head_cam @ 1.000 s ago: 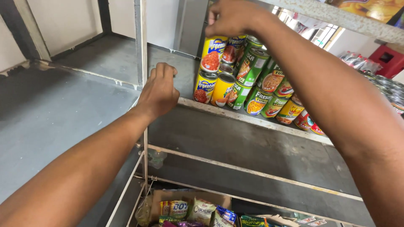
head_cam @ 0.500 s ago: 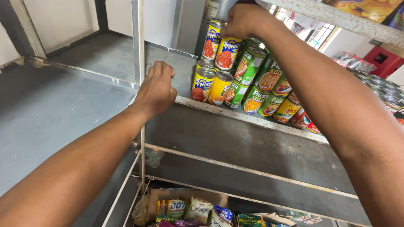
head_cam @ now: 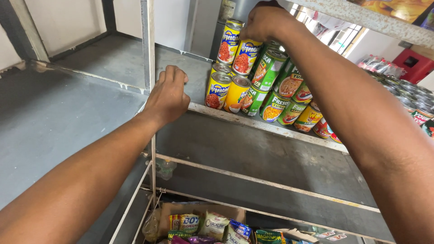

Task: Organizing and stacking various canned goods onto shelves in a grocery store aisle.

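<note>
My left hand (head_cam: 168,96) rests with curled fingers on the front corner of a grey metal shelf (head_cam: 253,123), next to its upright post (head_cam: 148,49). My right hand (head_cam: 266,21) reaches over the top tier of stacked tins and grips the top of a yellow tin with a red picture (head_cam: 245,57). A second such yellow tin (head_cam: 228,41) stands touching it on the left. Below them sit two more yellow tins (head_cam: 218,90) and, to the right, several green tins (head_cam: 267,70) in two tiers.
More tins (head_cam: 322,127) continue along the shelf to the right. A lower level holds a cardboard box of snack packets (head_cam: 212,224). A higher shelf edge (head_cam: 361,18) runs above my right hand. Red crates and bottles (head_cam: 398,68) stand far right.
My right hand has stayed on the top tins while the view shifted a little; the top yellow tin stands more upright on the stack. My left hand has not moved.
</note>
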